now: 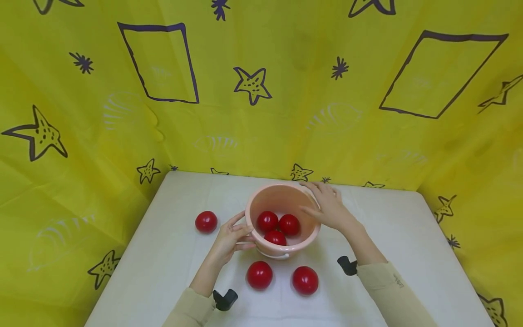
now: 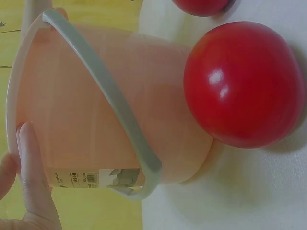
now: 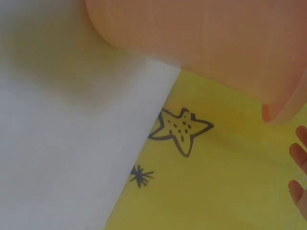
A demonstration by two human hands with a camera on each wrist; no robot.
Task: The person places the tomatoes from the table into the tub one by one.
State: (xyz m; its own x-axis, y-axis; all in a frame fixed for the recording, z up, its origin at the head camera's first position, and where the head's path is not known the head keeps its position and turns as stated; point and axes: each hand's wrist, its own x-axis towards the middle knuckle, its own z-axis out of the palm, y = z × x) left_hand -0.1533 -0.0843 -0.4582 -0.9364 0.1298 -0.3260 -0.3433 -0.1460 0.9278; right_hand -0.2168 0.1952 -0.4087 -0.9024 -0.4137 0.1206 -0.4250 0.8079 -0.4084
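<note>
A pink bucket (image 1: 283,249) with a pale handle (image 2: 103,84) stands on the table, and three red tomatoes (image 1: 267,221) lie inside it. My left hand (image 1: 229,237) grips the bucket's left rim, with a finger along the outer wall in the left wrist view. At the right rim is my right hand (image 1: 332,208), its fingers spread and its thumb over the opening. The right wrist view shows its fingertips (image 3: 298,154) apart from the rim. Two tomatoes (image 1: 259,275) (image 1: 305,280) lie in front of the bucket, and one tomato (image 1: 206,222) lies to its left.
A white cloth covers the table (image 1: 380,227). Yellow curtains (image 1: 286,131) with stars and fish drawn on them stand behind it and at both sides. A printed label (image 2: 76,177) is on the bucket's wall. Black mounts (image 1: 225,299) sit at both wrists.
</note>
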